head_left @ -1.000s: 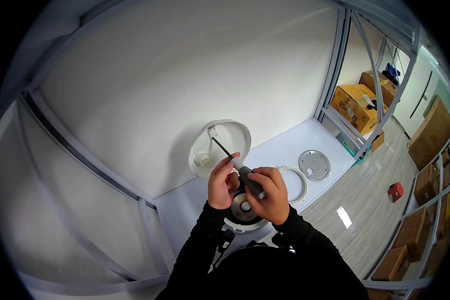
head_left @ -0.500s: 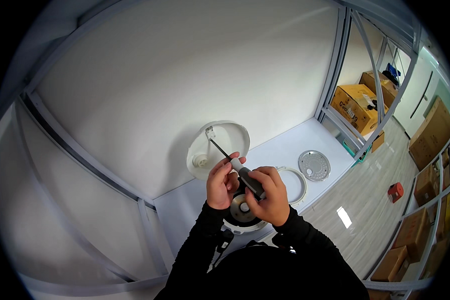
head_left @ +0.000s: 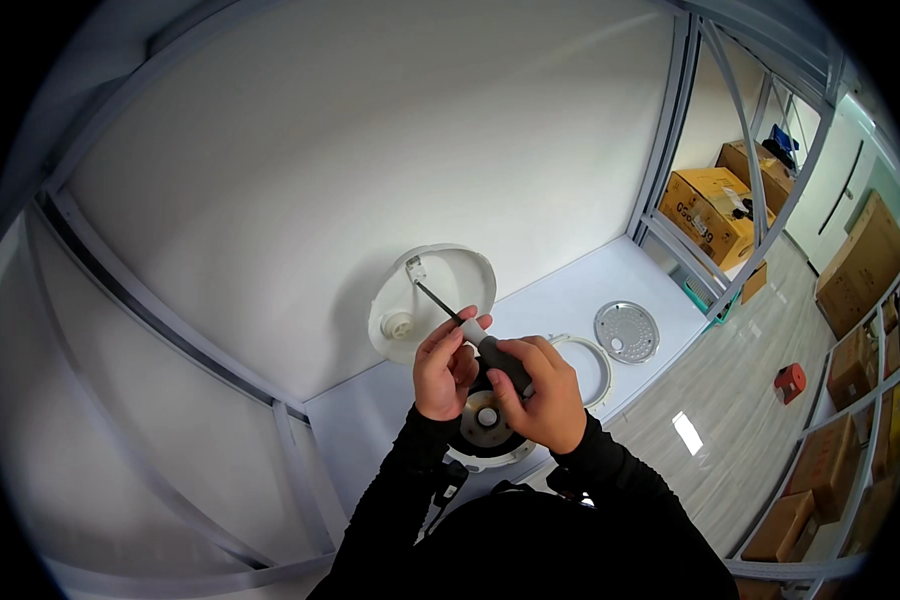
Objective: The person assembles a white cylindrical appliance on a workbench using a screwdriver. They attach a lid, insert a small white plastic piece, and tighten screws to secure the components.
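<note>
Fingers of the right hand [head_left: 535, 395] are wrapped tight around the screwdriver [head_left: 470, 325] handle; the left hand [head_left: 442, 368] pinches its shaft, tip at a small fitting inside the upright white lid [head_left: 432, 300] at the far wall. Disassembly looks partway done; the perforated metal disc [head_left: 627, 331] and white ring [head_left: 592, 362] already lie apart to the right, while the round base [head_left: 485, 435] sits just below the hands.

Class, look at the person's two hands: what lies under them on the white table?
Under the left hand and right hand sits a round appliance base with a dark inside and a pale round centre. The hands and screwdriver cover its far side.
</note>
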Demonstrator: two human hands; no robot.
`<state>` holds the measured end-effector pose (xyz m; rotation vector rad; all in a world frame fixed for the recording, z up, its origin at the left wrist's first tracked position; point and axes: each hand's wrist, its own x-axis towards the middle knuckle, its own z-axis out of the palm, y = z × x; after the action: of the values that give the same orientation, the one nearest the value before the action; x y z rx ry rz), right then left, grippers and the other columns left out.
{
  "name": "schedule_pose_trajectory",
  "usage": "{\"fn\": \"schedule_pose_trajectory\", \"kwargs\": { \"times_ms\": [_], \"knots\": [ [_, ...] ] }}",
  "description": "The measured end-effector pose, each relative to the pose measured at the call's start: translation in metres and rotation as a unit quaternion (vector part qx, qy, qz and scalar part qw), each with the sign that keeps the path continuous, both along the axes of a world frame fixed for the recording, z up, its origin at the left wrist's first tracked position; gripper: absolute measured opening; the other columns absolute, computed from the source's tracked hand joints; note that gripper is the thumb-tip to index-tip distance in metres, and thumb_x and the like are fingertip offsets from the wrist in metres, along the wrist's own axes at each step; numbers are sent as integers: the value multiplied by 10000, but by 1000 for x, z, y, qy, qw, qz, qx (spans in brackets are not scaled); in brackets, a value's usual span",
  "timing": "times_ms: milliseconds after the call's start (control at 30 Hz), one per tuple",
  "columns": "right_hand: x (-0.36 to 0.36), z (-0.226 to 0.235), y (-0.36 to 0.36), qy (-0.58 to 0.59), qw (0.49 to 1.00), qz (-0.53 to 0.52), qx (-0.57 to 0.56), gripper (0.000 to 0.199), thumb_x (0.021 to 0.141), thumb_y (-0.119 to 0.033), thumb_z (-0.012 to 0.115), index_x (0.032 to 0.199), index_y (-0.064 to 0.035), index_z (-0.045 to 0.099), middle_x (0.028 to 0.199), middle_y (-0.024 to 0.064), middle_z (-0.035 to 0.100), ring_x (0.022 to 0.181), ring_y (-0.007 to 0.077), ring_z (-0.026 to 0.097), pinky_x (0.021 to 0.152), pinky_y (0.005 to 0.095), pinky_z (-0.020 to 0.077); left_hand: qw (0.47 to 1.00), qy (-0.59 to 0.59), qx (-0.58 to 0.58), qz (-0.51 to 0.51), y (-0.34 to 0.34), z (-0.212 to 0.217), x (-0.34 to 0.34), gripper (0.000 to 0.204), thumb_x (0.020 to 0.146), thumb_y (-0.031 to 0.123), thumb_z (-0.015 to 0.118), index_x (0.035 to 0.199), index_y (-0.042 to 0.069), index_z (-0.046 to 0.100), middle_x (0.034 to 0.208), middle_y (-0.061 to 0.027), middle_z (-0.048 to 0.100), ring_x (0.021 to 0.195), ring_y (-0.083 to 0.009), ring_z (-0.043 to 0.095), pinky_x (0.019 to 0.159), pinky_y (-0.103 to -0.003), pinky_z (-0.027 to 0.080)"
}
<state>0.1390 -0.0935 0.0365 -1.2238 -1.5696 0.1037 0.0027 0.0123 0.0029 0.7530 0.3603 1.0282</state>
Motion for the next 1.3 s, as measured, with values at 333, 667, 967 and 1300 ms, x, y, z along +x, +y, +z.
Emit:
{"fn": "schedule_pose_trajectory", "kwargs": {
  "times_ms": [333,667,967,1300],
  "knots": [
    [-5,5,-4,5,1000,-15,-5,435,791,-118,797,1174,-9,622,1067,166,652,876,367,678,687,397,557,998,44,25,34,5,-13,6,336,1027,229,608,1276,4,625,979,-61,700,507,-2,345,456,-199,284],
    [-4,-6,2,-28,995,-48,78,364,774,-19,760,1121,-24,650,1049,178,646,855,357,682,688,395,564,999,38,14,8,2,-1,0,340,1028,208,524,1303,27,612,988,-51,707,522,-29,357,469,-203,288],
    [0,-11,3,-88,987,-49,126,347,698,63,748,1014,-70,691,1103,151,643,864,311,628,708,371,521,999,39,11,34,1,-9,4,210,976,221,702,1085,55,637,623,89,419,472,-25,308,450,-230,246],
    [2,-10,-5,-85,986,-53,137,385,669,92,731,1014,-75,695,1122,145,644,873,309,616,713,384,507,998,49,32,20,-3,-12,2,227,1020,288,630,1109,79,632,659,77,416,490,-40,304,467,-237,246]
  ]
}}
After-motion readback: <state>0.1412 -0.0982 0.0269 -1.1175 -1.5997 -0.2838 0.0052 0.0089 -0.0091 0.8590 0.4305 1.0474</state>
